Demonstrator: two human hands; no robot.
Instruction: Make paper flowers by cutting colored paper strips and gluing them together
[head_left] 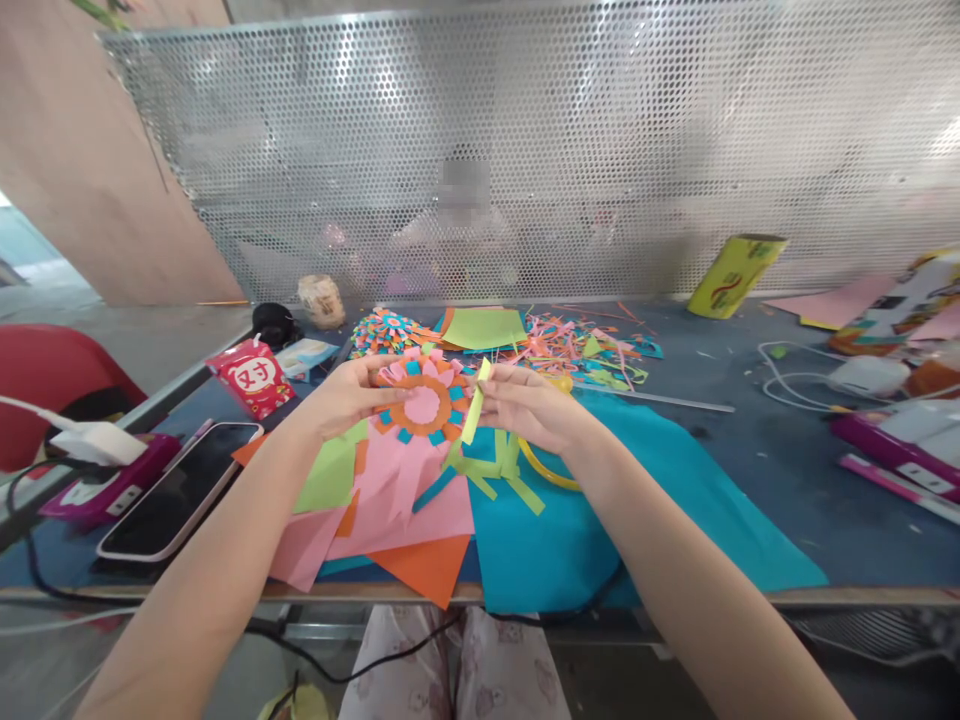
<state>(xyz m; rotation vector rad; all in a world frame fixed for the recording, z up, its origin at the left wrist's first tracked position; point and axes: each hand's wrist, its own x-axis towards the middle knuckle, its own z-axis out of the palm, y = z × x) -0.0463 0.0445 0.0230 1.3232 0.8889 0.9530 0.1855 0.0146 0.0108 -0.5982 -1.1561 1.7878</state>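
Observation:
A layered paper flower (422,405), with a pink centre, orange ring and blue and pink petals, is gripped at its upper left edge by my left hand (351,397). Just right of it, my right hand (531,405) pinches a folded yellow-green paper strip (475,402). The strip is close to the flower's right edge; whether they touch I cannot tell. Below the hands lie cut light-green strips (491,467) on a blue sheet (555,550). Pink sheets (435,508) and an orange sheet (424,565) are spread under the flower. Yellow-handled scissors (551,470) lie partly hidden behind my right wrist.
Finished-looking paper flowers (386,330) and a heap of paper scraps (577,345) lie at the back. A phone (180,490), a red packet (251,377) and a power strip (112,480) are at left. A yellow tube (735,277) leans near the perforated metal screen (555,150).

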